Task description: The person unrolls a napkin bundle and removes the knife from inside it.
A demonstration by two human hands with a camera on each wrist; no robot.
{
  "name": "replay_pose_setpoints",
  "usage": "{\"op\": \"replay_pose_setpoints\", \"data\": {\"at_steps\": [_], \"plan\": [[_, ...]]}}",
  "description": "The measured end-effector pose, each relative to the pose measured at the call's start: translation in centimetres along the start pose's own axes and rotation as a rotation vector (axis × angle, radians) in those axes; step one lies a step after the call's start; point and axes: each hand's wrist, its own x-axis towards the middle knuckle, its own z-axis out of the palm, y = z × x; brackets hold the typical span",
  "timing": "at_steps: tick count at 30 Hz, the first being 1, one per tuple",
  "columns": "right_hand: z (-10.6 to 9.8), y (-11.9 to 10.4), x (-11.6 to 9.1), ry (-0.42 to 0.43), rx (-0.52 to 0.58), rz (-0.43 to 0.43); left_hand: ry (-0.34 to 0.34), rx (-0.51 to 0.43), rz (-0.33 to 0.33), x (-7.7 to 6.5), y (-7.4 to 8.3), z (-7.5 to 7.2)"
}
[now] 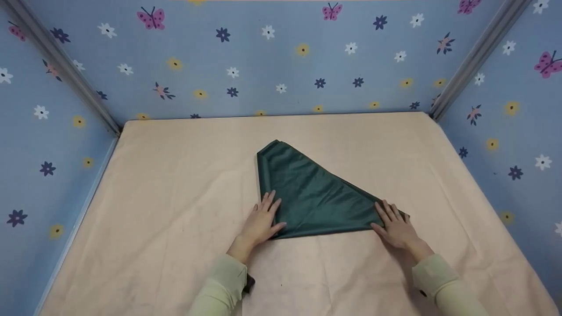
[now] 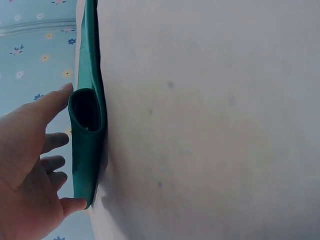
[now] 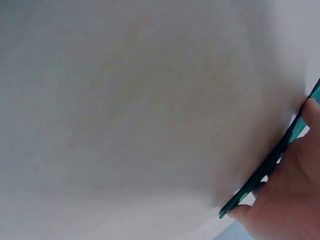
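Observation:
A dark green, slightly shiny folded cloth (image 1: 314, 197) lies on the covered table, broad at the left and narrowing to a point at the right. My left hand (image 1: 261, 221) rests on its lower left corner with the fingers stretched out. On the narrow right end lies my right hand (image 1: 397, 228), fingers spread and straight. In the left wrist view, the cloth edge (image 2: 86, 170) shows a rounded, tube-like fold near my thumb. The right wrist view has the cloth's thin layered edge (image 3: 267, 165) running along the fingers of my right hand (image 3: 290, 185).
A pale peach cover (image 1: 189, 175) spreads over the table, with soft wrinkles. Blue panels (image 1: 272, 57) printed with flowers and butterflies stand at the back and both sides. Grey posts (image 1: 478, 61) mark the back corners.

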Motion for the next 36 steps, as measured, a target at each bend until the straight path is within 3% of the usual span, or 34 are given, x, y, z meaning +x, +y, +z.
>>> {"op": "replay_pose_setpoints", "data": {"at_steps": [14, 36], "plan": [[0.0, 0.0, 0.0, 0.000, 0.004, 0.000, -0.064, -0.011, -0.011, 0.1, -0.1, 0.2], [-0.2, 0.0, -0.1, -0.021, 0.013, -0.008, -0.057, 0.021, 0.006, -0.7, -1.6, -0.3]]}}
